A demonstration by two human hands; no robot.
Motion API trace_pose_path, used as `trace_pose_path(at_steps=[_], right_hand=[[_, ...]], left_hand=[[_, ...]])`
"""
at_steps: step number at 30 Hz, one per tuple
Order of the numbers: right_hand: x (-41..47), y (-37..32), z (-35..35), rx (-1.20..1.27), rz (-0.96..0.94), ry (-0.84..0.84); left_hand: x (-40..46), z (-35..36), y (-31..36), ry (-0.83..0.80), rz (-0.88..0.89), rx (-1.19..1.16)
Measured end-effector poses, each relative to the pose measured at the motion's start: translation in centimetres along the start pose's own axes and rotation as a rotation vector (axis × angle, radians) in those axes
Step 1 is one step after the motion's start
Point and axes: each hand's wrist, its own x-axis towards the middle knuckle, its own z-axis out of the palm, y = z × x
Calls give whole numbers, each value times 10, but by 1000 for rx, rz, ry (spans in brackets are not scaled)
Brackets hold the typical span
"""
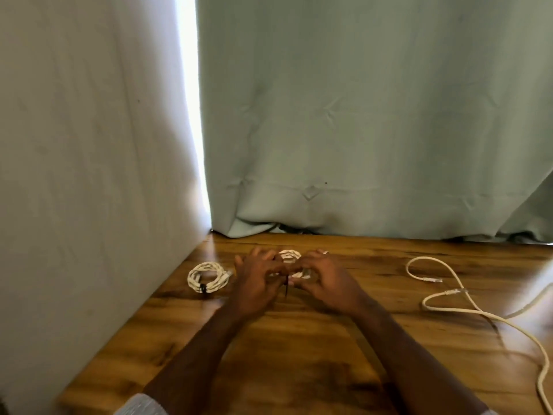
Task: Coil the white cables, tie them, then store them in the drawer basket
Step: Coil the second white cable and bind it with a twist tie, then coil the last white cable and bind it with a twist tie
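Both hands, left [257, 278] and right [321, 278], curl fingers round a coil [288, 256], steadying it for the tie [286, 287]; tied coil [208, 277] parked aside; loose cable [449, 308] waits.

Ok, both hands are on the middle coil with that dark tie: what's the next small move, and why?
Probably pull the dark tie snug around the middle coil. Both the left hand and the right hand hold that coil between them, and the tie's end sticks out loose below the fingers. The finished coil at the left already wears its tie; the loose cable waits at the right.
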Motion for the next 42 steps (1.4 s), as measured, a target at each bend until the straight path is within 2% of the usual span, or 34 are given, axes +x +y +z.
trace_pose_path(at_steps=[5, 11, 14, 16, 20, 23, 29, 33, 40, 42], right_hand=[[15, -57, 41, 5, -51, -68], [25, -94, 83, -26, -91, -197], [32, -105, 93, -38, -78, -167], [38, -110, 96, -39, -67, -151], [46, -124, 102, -37, -70, -147], [47, -128, 107, -47, -62, -138], [36, -121, 96, -10, -84, -79], [19, -95, 72, -49, -6, -31], [-39, -24, -10, -195, 187, 102], [-64, -4, -41, -250, 224, 184]], left_hand=[[-38, -48, -38, -13, -46, 29], [-76, -86, -59, -131, -165, 43], [-80, -109, -66, -153, -181, -8], [-77, -124, -72, -145, -175, 83], [-67, -137, -88, -164, -338, 93], [-63, -137, -92, -170, -357, 103], [-45, -122, -81, -132, -283, 44], [-22, -94, -55, -127, -232, -8], [24, 0, 20, -226, -90, -164], [33, 32, 53, -274, -47, -229]])
